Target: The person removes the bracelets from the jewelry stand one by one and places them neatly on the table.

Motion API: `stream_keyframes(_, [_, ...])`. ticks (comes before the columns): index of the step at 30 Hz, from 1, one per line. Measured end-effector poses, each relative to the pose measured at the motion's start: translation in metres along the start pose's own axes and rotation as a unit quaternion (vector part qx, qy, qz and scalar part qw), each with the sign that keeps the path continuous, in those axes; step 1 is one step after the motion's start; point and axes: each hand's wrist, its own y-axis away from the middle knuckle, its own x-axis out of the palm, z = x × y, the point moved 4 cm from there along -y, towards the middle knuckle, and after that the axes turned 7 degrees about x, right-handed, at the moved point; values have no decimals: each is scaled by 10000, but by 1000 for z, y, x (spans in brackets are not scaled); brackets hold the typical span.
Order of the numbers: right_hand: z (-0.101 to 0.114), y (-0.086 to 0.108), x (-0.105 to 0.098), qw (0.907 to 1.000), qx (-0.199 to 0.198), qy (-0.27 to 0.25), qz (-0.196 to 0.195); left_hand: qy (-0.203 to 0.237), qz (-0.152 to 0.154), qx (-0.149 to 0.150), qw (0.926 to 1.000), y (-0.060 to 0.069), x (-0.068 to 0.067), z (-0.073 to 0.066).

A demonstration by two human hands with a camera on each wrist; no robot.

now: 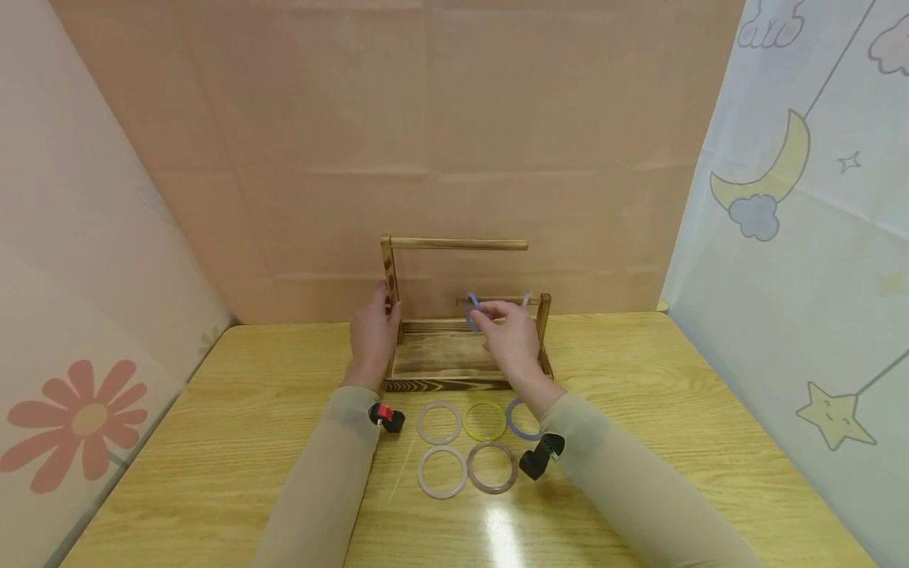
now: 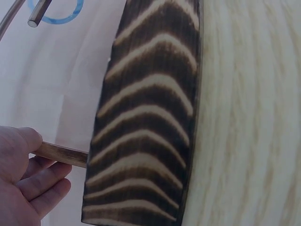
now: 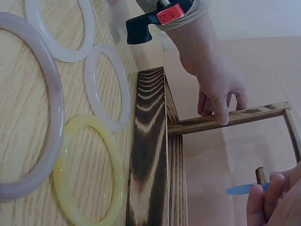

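Note:
A dark-striped wooden bangle rack (image 1: 454,385) has a tall left post with a high bar, and a shorter right post with a low bar (image 1: 463,300). My left hand (image 1: 372,339) grips the tall post (image 3: 197,125), thumb on one side and fingers on the other. Between thumb and fingers, my right hand (image 1: 513,339) pinches a blue bangle (image 1: 472,300) at the low bar's free end. The bar's tip (image 2: 34,22) pokes out past this bangle and seems to pass through it. Nearer the short post, a pale bangle (image 1: 526,299) hangs on the low bar, partly hidden by my right hand.
Before the rack, on the wooden table (image 1: 284,442), lie a yellow bangle (image 1: 485,439), a second blue bangle (image 1: 513,426) partly under my right forearm, two pale bangles (image 1: 422,480) and a brownish-purple bangle (image 1: 493,491). A peach cloth backdrop (image 1: 426,142) stands behind.

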Motion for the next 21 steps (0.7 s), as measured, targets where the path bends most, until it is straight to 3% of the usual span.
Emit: stream_keyframes(21, [6, 1, 5, 9999, 57, -99, -12, 81, 11, -28, 10000, 1, 1, -8])
